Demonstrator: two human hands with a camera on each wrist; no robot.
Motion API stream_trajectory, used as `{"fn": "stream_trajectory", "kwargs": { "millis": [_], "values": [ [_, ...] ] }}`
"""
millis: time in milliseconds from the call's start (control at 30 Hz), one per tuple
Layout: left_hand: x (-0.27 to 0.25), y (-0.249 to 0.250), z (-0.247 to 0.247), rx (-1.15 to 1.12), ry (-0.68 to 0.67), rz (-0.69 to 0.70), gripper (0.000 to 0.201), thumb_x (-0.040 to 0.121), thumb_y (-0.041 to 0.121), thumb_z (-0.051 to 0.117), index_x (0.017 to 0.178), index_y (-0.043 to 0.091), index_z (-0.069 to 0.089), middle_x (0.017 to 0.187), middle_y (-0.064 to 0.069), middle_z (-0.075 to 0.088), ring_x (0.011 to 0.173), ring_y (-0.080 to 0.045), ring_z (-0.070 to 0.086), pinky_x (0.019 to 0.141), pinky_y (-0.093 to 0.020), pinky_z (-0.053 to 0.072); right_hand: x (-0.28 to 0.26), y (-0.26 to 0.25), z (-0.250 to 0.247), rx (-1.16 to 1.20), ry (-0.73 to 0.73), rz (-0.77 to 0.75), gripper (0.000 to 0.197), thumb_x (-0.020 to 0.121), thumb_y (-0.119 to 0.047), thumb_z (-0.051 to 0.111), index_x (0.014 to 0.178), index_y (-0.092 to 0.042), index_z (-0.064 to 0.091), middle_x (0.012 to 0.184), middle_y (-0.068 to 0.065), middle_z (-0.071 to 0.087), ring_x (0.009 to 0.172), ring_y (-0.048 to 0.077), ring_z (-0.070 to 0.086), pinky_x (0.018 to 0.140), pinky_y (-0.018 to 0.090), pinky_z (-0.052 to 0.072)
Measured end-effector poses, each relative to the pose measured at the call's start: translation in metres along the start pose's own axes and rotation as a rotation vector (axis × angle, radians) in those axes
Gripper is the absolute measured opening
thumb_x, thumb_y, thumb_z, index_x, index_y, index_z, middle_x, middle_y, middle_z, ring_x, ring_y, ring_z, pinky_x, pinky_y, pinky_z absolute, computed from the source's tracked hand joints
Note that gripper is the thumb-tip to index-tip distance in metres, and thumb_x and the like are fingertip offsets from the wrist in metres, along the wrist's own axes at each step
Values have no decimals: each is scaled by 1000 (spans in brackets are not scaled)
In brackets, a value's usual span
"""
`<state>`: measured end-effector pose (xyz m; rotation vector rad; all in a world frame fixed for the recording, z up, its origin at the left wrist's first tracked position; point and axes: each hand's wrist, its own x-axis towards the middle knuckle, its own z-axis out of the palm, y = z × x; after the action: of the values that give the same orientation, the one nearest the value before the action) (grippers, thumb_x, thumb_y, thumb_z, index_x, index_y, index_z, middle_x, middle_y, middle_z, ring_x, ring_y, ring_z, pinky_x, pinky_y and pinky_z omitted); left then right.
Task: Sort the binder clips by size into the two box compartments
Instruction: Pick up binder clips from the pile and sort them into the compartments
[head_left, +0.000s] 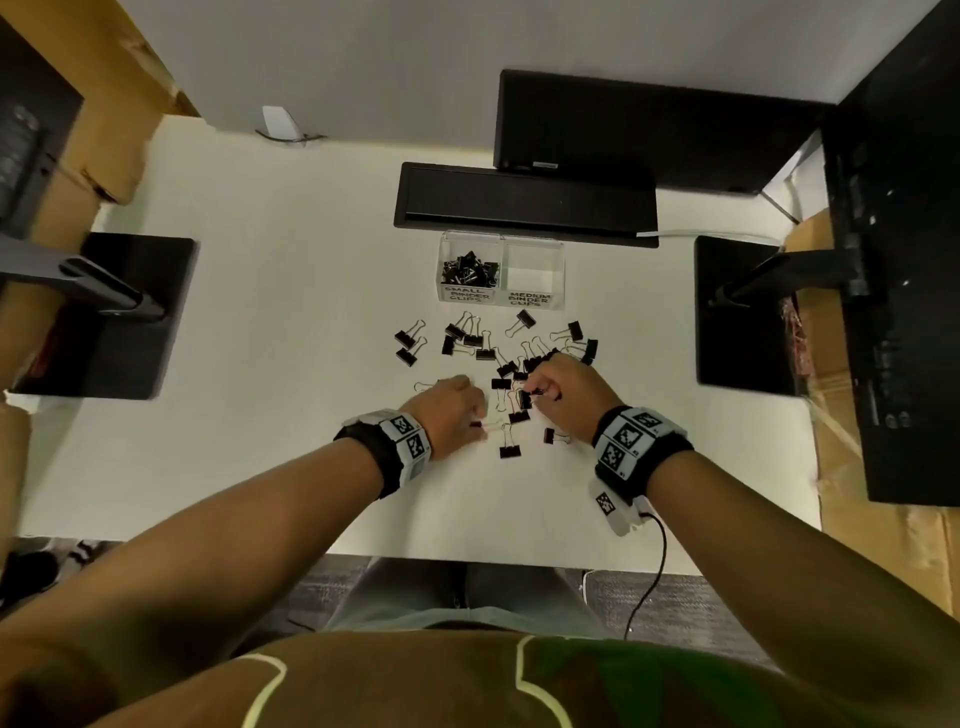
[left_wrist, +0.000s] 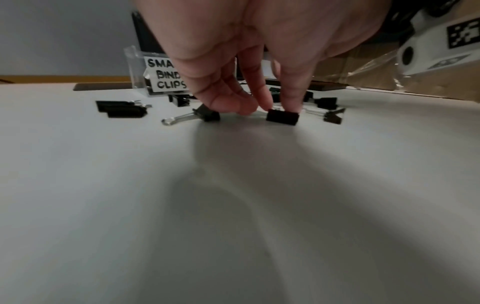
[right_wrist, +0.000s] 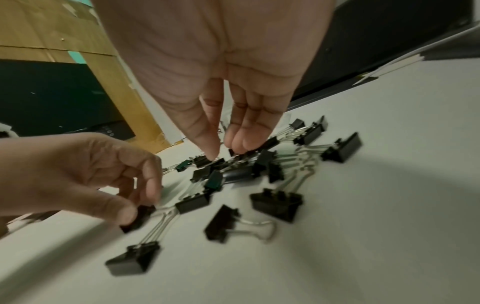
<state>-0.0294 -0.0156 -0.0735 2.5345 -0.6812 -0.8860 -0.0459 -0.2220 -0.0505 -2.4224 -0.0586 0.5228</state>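
A clear two-compartment box (head_left: 501, 240) stands at the back of the white table. Its left half, labelled small binder clips (head_left: 466, 295), holds several black clips (head_left: 470, 270). The right half, labelled medium (head_left: 531, 300), looks bare inside. Several black binder clips (head_left: 485, 343) lie scattered in front of it. My left hand (head_left: 480, 426) pinches one black clip (left_wrist: 282, 117) that still sits on the table, seen also as the same clip (right_wrist: 137, 218). My right hand (head_left: 535, 389) reaches down into the pile, thumb and fingertips (right_wrist: 241, 144) closing on a clip (right_wrist: 231, 153).
Black monitor-stand bases sit at the left (head_left: 119, 322) and right (head_left: 743, 312). A black cable slot (head_left: 524, 202) and a dark monitor (head_left: 649, 130) lie behind the box. Cardboard (head_left: 104, 104) flanks the table. The near table edge (head_left: 467, 552) is just behind my wrists.
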Motion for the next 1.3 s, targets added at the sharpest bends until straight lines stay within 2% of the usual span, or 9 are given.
{"fn": "stream_trajectory", "kwargs": {
  "millis": [100,200,333,500,767,933,1100,1167,1300],
  "values": [
    [5,-6,-8,2,103,-24,23,87,25,60,108,15,58,111,-5,52,102,-23,55,86,-38,51,-3,17,-6,20,85,90,20,84,0,54,93,-13,66,96,0,53,82,13,53,82,27,49],
    [8,-1,-8,-10,156,5,20,87,23,56,106,16,58,108,-4,52,98,-23,56,80,-39,53,-9,30,-5,52,129,153,18,80,1,58,90,-12,64,92,0,51,74,7,49,79,26,47],
    [12,20,2,11,139,99,25,89,22,56,114,17,56,112,-6,49,99,-22,53,78,-33,50,-13,39,1,95,166,206,11,80,-6,63,88,-13,63,90,1,53,78,14,53,78,27,48],
    [16,36,14,23,94,115,37,90,20,57,127,18,52,119,-8,48,108,-25,52,84,-36,51,-18,44,5,132,205,232,11,79,-4,60,86,-13,63,89,2,54,79,15,53,75,24,45],
    [13,27,5,85,203,67,27,83,22,57,107,11,59,109,-9,51,100,-27,52,79,-37,51,-26,63,-5,123,327,297,9,81,-6,62,88,-10,66,89,2,51,78,15,51,75,21,39],
    [19,51,17,98,141,166,24,85,24,54,106,12,58,109,-7,52,101,-25,53,82,-36,50,-27,60,4,132,211,277,9,76,-5,66,81,-13,63,86,1,53,75,13,50,72,23,40],
    [28,71,36,133,67,211,32,91,24,55,120,9,54,119,-10,52,109,-27,52,87,-39,50,-20,54,-1,134,254,262,9,77,-6,63,77,-15,61,84,-1,49,71,11,48,71,24,39],
    [29,71,40,157,39,191,37,91,25,55,124,8,51,122,-11,50,111,-28,51,90,-40,50,-17,50,0,119,233,233,6,78,-9,66,81,-12,62,83,-5,47,73,10,48,72,24,41],
    [26,67,41,170,57,210,33,91,21,55,118,1,52,121,-17,50,110,-32,50,87,-40,49,-13,44,10,-17,129,165,20,81,-15,69,99,-9,62,93,-4,48,82,11,47,75,26,43]
  ]
}}
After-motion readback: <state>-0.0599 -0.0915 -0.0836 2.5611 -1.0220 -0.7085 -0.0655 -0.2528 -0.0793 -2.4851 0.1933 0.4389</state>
